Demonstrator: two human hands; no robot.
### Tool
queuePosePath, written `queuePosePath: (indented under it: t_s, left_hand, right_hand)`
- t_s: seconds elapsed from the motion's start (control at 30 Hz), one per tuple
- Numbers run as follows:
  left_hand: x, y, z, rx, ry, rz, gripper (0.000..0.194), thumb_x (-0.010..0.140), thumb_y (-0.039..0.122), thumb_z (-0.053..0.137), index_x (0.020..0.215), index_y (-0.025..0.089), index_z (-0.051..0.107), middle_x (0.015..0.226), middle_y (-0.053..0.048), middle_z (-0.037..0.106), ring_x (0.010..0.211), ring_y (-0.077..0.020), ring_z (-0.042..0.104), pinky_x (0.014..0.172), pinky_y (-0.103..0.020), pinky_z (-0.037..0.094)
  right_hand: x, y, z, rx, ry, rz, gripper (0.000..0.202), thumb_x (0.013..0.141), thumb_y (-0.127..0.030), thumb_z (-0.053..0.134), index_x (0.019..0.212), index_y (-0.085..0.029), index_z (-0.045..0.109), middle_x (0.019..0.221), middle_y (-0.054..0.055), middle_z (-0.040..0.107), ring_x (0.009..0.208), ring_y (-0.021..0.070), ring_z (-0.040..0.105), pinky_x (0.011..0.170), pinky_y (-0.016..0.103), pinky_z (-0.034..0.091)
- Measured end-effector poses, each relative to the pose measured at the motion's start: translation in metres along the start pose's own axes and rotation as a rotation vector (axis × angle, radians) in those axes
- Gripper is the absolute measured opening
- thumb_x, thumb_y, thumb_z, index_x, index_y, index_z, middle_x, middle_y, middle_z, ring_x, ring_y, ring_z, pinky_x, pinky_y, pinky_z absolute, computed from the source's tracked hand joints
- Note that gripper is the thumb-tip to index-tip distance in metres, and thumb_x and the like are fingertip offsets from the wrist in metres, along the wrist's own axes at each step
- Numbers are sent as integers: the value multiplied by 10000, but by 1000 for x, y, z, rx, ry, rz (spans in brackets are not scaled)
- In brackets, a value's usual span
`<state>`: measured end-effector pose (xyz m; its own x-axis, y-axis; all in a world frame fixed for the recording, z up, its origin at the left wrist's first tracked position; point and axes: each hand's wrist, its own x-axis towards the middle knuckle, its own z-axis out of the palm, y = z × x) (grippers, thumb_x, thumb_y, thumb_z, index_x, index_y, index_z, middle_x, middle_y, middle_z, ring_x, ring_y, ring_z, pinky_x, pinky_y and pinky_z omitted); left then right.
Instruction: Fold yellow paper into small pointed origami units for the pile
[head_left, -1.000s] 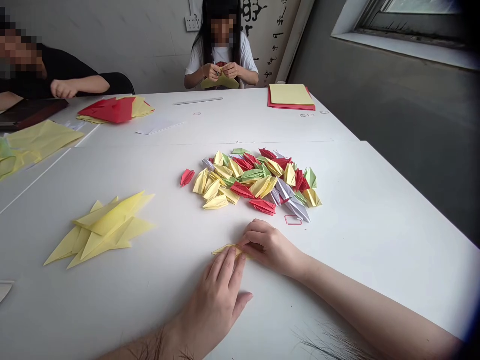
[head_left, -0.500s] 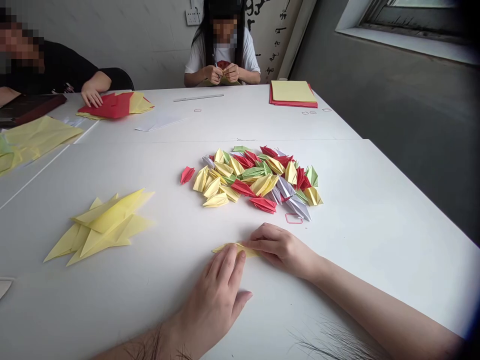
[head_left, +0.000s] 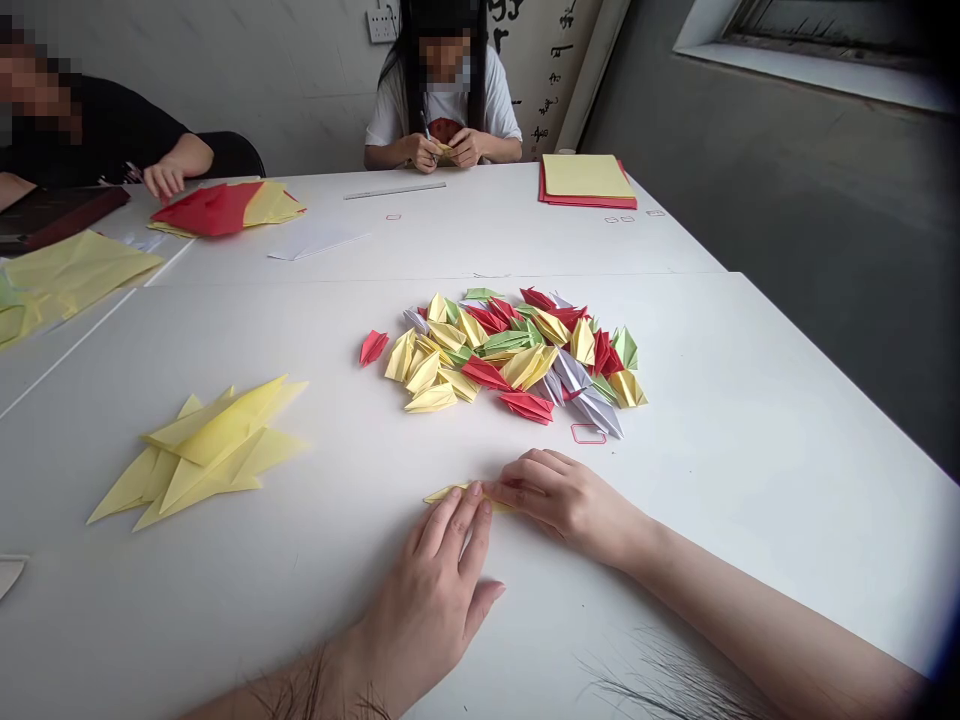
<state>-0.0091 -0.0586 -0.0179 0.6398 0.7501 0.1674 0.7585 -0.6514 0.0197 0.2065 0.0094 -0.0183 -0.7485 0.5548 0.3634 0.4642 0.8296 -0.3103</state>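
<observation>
Left hand (head_left: 439, 575), fingers extended, holds yellow folded paper (head_left: 441, 494) down on the counter (head_left: 652, 635); the right hand (head_left: 559, 497), half-curled, touches its right end, grip unclear. Uneven pressure could let it slip, skewing folds.

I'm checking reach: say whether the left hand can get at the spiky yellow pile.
Probably yes: nothing visible stands between the left hand and the spiky yellow pile, though that hand touches a small yellow paper.
</observation>
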Motion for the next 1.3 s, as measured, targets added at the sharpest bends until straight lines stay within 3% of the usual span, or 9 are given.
queuePosePath:
  t_s: [0.57, 0.73, 0.83, 0.9, 1.03, 1.3]
  left_hand:
    - [0, -1, 0, 35, -31, 5, 600, 923, 436, 409, 1416, 100, 346, 1485, -116, 346, 1331, -263, 349, 1038, -355, 326]
    - [0, -1, 0, 39, -15, 0, 577, 926, 432, 408, 1403, 110, 374, 1480, -102, 360, 1326, -254, 357, 1040, -350, 317]
    - [1, 0, 0, 32, 2, -5, 556, 935, 426, 391, 1398, 118, 387, 1471, -80, 381, 1325, -235, 360, 1046, -333, 308]
    - [2, 0, -2, 29, 16, -1, 546, 937, 423, 386, 1387, 115, 406, 1459, -71, 403, 1317, -231, 370, 1044, -330, 311]
    - [4, 0, -4, 48, 33, 4, 530, 935, 418, 389, 1371, 120, 433, 1446, -72, 423, 1302, -230, 393, 1042, -339, 316]
    - [0, 7, -3, 171, 53, -77, 530, 919, 435, 390, 1361, 147, 450, 1391, -147, 482, 1254, -278, 466, 1008, -398, 357]
  right_hand:
    - [-8, -5, 3, -87, -29, 139, 401, 917, -96, 435, 1254, -269, 567, 953, 85, 581, 818, 190, 500, 675, 310, 441]
    - [-8, -25, 3, -230, -57, 143, 363, 912, -134, 439, 1256, -141, 555, 991, 122, 578, 910, 230, 494, 725, 340, 441]
    - [-6, -46, 7, -438, -49, 145, 393, 832, -90, 478, 1213, -68, 572, 1046, 150, 579, 980, 280, 470, 825, 418, 410]
    - [-3, -58, 10, -553, -61, 152, 408, 769, -45, 465, 1151, -51, 609, 1001, 151, 590, 885, 275, 483, 771, 422, 413]
    - [1, -70, 17, -650, -119, 181, 429, 724, -21, 432, 1105, -30, 630, 730, 99, 558, 627, 223, 453, 524, 347, 353]
    - [-4, -69, 24, -683, -47, 221, 473, 778, 32, 358, 1226, 27, 512, 588, 40, 482, 520, 193, 406, 469, 322, 306]
